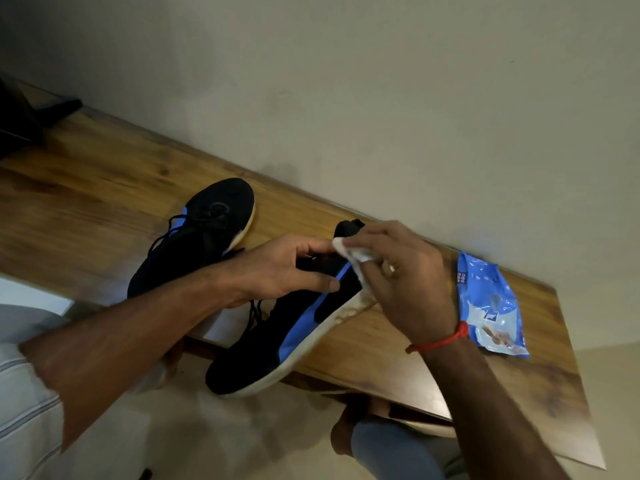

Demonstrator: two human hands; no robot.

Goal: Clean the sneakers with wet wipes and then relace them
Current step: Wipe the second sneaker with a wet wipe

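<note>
Sneaker (298, 327) held in left grip (287, 268), right grip (398, 271) pinching wet wipe (349, 251) against heel, wipes pack (491, 303) at 3 o'clock on bench (86, 202).

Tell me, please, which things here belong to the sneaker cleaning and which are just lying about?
For the job: held sneaker, gripped by the left hand; wipe, in the right hand; second sneaker; wipes pack.

Lying about: dark object at the table's far end.

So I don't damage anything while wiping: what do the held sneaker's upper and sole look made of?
Held sneaker: the upper looks like matte black knit or mesh fabric with a smooth blue stripe; the sole looks like off-white rubber or foam, stained brown near the wet wipe.
</note>
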